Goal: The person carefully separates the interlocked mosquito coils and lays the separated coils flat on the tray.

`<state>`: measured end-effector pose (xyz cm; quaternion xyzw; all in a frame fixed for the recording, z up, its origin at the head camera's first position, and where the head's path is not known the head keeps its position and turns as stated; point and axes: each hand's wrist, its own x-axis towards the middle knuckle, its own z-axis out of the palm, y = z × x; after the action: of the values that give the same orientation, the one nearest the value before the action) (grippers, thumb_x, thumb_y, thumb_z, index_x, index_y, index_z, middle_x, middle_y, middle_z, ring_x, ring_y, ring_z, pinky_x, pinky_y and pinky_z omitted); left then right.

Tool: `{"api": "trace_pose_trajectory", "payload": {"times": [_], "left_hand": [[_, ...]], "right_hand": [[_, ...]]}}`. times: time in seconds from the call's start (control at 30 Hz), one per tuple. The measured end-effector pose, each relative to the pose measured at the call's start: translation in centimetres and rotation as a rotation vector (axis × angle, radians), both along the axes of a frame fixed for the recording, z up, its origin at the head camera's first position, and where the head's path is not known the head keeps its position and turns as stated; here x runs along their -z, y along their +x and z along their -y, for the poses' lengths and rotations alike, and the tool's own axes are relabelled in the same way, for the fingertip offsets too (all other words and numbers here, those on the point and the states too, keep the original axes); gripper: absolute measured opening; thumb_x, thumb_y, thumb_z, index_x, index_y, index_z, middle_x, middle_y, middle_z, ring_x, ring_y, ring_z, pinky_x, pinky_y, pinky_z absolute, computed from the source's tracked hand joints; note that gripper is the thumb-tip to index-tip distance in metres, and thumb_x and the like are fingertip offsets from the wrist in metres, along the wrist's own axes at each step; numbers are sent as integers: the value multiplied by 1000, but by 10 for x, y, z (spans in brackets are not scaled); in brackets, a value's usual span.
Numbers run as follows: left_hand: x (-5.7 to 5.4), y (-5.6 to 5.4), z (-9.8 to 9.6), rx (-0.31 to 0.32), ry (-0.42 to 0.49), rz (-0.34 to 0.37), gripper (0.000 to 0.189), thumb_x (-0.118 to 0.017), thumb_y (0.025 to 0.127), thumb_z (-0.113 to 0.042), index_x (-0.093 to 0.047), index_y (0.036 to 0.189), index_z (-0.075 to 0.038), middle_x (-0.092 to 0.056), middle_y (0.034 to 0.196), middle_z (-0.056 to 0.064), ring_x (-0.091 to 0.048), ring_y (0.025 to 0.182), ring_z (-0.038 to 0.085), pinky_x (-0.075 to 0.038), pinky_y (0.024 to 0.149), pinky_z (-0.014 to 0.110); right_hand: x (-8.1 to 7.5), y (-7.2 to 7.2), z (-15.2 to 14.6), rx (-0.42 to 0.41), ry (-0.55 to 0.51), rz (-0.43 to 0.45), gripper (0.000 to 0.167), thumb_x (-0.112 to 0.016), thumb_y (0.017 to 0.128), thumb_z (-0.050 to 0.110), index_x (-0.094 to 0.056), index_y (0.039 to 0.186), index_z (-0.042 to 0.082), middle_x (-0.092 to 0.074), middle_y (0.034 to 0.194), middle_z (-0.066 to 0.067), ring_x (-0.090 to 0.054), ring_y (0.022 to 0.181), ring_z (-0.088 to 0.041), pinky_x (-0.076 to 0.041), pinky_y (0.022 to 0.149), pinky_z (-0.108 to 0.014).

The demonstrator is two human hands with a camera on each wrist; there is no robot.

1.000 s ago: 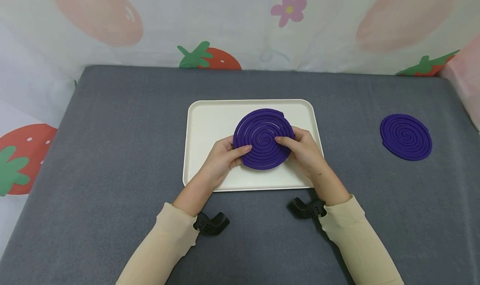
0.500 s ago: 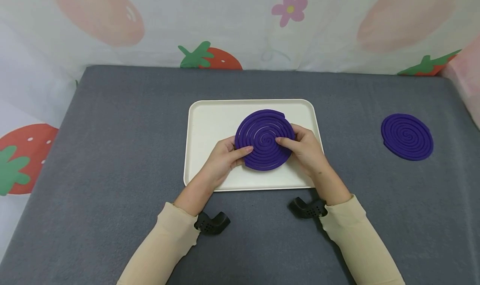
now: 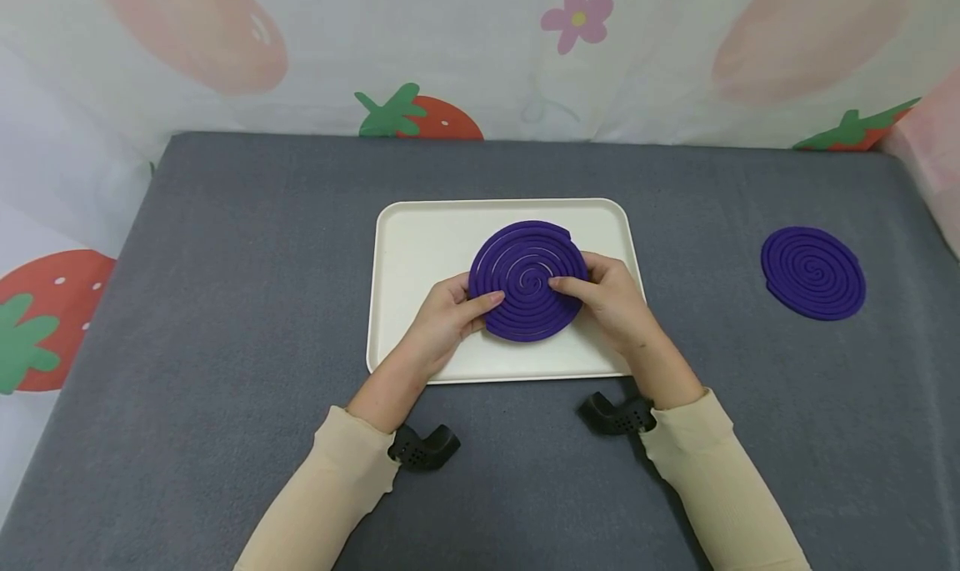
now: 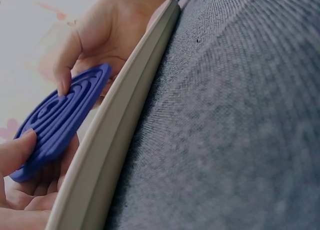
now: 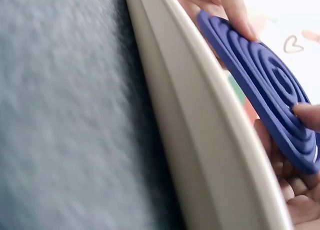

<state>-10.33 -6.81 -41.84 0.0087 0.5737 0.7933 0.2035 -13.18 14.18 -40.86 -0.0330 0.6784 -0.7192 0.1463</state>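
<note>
Left hand [image 3: 444, 317] and right hand [image 3: 613, 298] both pinch purple spiral mat [image 3: 528, 246] by opposite sides, above white tray [image 3: 420, 258]; looks light, flexible, probably rubbery and not slippery, best held at both edges.

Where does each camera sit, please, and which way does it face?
Head: worn on the head, facing forward and down at the tray, held spiral and second spiral; left hand, right hand and both sleeves show.
Left wrist: worn there, facing past the tray's side to the held spiral; left hand lower left, right hand above.
Right wrist: worn there, facing the held spiral past the tray's side; right hand lower right, left hand above.
Shared: both wrist views show held spiral, tray and both hands.
</note>
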Motion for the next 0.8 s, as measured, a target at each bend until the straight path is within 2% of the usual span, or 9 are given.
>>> {"api": "trace_pose_trajectory", "payload": {"times": [0.1,0.23,0.57,0.8], "left_hand": [[0,0,0,-7,-4,6,35,-49,96,3,-44,129,15,-55,123,29,-62,102,18,-50,91,35],[0,0,0,-14,-1,4,34,-49,95,5,-45,126,18,-56,121,29,-62,102,18,-50,91,35],[1,1,-1,-51,2,1,31,-52,92,7,-49,121,19,-60,115,27,-64,96,15,-50,90,34],[-1,0,-2,-66,11,39,32,-49,93,8,-47,124,19,-55,122,30,-62,101,17,-49,91,32]], "right_hand": [[0,-1,-4,-33,-26,13,18,-58,84,-11,-65,94,2,-68,80,1,-63,72,-8,-54,66,-21],[-1,-2,-9,-78,-72,50,28,-56,86,-13,-69,88,13,-69,77,0,-64,69,-8,-54,62,-21],[-4,-3,-14,-122,-97,91,32,-53,87,-13,-71,83,14,-69,76,-1,-65,68,-9,-55,63,-22],[-5,-4,-14,-104,-67,106,29,-55,88,-9,-72,83,15,-69,75,-1,-64,66,-9,-53,61,-21]]}}
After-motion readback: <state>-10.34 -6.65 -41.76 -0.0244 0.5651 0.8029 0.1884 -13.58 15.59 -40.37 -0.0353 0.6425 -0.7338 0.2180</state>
